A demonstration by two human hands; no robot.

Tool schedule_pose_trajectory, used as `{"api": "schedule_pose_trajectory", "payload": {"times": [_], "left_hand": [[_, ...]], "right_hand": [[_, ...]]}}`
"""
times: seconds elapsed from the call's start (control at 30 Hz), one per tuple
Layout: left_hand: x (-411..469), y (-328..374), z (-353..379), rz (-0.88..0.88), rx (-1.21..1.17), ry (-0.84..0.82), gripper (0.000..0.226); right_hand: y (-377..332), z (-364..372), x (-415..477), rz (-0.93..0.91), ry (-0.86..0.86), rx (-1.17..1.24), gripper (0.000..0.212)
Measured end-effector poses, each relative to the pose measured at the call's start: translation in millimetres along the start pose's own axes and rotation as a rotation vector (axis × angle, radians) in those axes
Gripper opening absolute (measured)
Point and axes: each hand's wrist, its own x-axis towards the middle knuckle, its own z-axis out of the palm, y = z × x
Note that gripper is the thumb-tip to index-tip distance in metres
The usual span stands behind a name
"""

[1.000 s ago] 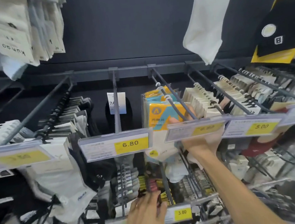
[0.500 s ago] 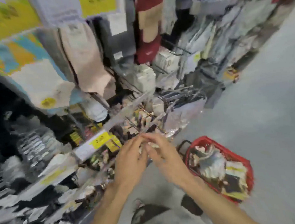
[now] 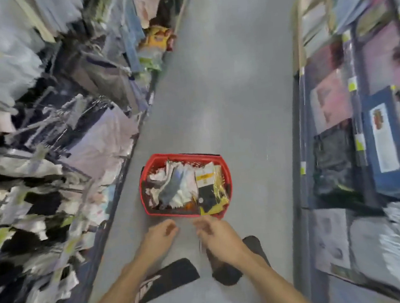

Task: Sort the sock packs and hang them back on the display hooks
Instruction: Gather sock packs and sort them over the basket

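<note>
A red basket stands on the grey aisle floor in front of me, filled with several sock packs; a black and yellow pack lies at its right side. My left hand hovers just short of the basket's near rim, fingers loosely curled, holding nothing. My right hand is beside it at the near right corner, also loosely curled and empty. The view is blurred by motion.
The sock display rack with hanging packs runs along the left. Shelving with flat packaged goods lines the right. My dark shoes stand on the floor just behind the basket.
My view has swung from the hooks down to the floor. Both hands left the rack and dropped toward the basket's near rim; the right hand no longer holds a pack.
</note>
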Motion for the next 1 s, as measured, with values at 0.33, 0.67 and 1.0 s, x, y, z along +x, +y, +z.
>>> {"api": "schedule_pose_trajectory", "payload": {"times": [0.33,0.67,1.0], "left_hand": [[208.9,32.4,121.0,-0.235,-0.382,-0.073,0.01],[368.0,-36.3,214.6,-0.425,-0.388,0.001,0.037],[373.8,-66.7,234.4,-0.402,-0.375,0.064,0.04]], "right_hand": [[167.9,-56.6,188.2,0.356,0.158,0.035,0.021],[281.0,5.2,371.8,0.43,0.269,0.085,0.108],[302.1,5.1,419.5,0.638,0.193,0.05,0.122]]}}
